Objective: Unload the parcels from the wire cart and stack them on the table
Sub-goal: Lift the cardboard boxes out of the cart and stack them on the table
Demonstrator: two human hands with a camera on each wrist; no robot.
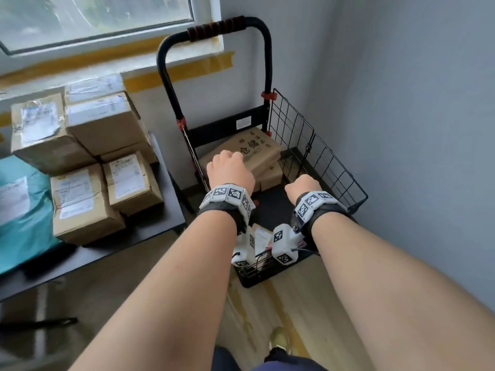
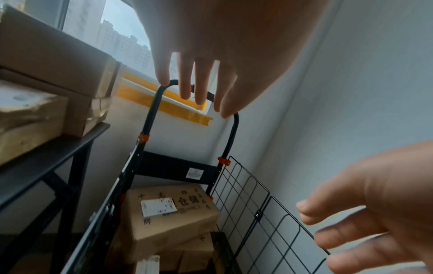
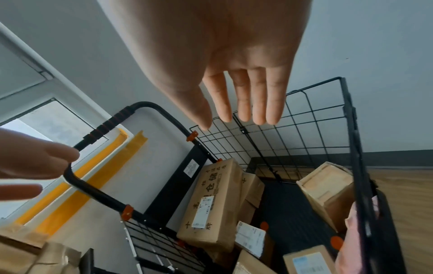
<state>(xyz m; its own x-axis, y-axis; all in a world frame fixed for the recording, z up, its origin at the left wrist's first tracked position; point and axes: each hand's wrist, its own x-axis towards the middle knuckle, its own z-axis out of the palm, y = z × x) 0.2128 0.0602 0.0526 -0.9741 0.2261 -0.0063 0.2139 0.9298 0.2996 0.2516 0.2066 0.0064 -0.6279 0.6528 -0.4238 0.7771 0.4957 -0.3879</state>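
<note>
The black wire cart [image 1: 330,167] stands against the wall, with its tall handle [image 1: 214,28] at the back. Inside it a long brown parcel with printed characters [image 1: 257,149] lies on top of smaller boxes [image 3: 253,187]. More boxes [image 3: 328,189] lie on the cart floor. My left hand [image 1: 230,167] hovers above the printed parcel [image 2: 168,213], fingers straight and empty. To its right my right hand [image 1: 302,187] hangs over the cart, its fingers [image 3: 257,100] also straight, holding nothing. Neither hand touches a parcel.
A dark table [image 1: 160,218] at the left carries a stack of several brown parcels [image 1: 104,121] and a teal bag [image 1: 24,210]. A window [image 1: 93,17] sits above it. A grey wall [image 1: 415,129] runs close along the cart's right side. The floor is wooden.
</note>
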